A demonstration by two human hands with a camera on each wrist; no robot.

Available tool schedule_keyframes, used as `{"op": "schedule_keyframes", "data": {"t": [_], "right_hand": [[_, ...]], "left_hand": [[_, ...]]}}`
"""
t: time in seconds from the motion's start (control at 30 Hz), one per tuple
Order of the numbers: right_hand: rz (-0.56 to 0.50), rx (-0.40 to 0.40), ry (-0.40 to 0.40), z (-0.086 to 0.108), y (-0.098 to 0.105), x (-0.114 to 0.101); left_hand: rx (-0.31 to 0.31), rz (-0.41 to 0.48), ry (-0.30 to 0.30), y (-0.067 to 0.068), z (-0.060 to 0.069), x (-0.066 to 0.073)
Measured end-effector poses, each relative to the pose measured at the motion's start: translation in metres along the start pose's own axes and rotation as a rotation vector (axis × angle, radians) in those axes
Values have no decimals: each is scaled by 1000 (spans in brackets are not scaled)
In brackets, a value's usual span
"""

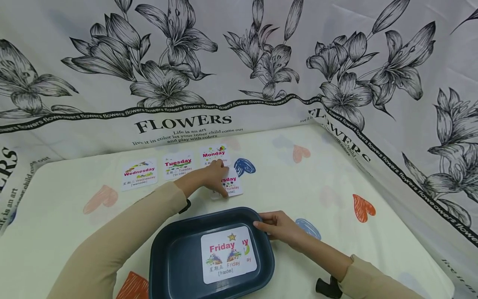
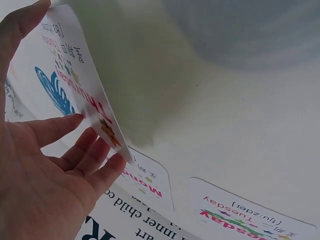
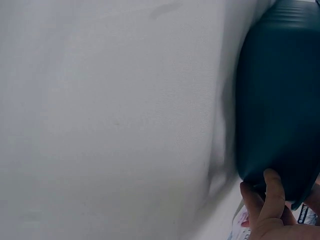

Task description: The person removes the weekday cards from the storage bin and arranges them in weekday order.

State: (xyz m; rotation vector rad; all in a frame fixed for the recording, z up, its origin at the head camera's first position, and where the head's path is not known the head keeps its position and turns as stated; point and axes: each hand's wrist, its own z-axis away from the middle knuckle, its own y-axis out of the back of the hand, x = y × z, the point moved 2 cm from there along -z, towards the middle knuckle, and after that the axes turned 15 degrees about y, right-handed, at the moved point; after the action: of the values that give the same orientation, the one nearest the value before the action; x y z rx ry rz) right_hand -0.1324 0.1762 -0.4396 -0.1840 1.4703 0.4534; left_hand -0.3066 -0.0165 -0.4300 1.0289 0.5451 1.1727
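Note:
My left hand (image 1: 214,176) holds the Thursday card (image 1: 234,187) by its edges. In the left wrist view the card (image 2: 82,75) stands tilted, with the thumb at one end and the fingertips at the other. The Monday card (image 1: 213,152) lies just beyond, partly covered by the hand. Leftward in a row are the Tuesday card (image 1: 178,167) and the Wednesday card (image 1: 139,174). My right hand (image 1: 281,227) grips the far right corner of a dark blue tray (image 1: 183,257), thumb over the rim and fingers beneath. Inside lies the Friday card (image 1: 228,265), largely covering another card.
A cream cloth with printed hearts (image 1: 363,207) covers the table. Behind it and along the right hangs a white curtain (image 1: 257,118) with black flower prints. A black strapped device (image 1: 328,287) sits by the right sleeve.

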Motion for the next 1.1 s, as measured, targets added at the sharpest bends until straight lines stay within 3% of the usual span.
{"op": "schedule_keyframes", "data": {"t": [0.33,0.7,0.87,1.1], "right_hand": [[-6,8,3,1,-1,-1],[5,9,-1,1,-1,-1],[-12,1,-6,0,-2,-1],[-3,6,-7,1,-1,0]], "left_hand": [[-11,20,17,-4,-1,-2],[36,14,-1,-7,1,-8],[88,55,-30,1,13,-16],[154,127,-66,25,46,-21]]}}
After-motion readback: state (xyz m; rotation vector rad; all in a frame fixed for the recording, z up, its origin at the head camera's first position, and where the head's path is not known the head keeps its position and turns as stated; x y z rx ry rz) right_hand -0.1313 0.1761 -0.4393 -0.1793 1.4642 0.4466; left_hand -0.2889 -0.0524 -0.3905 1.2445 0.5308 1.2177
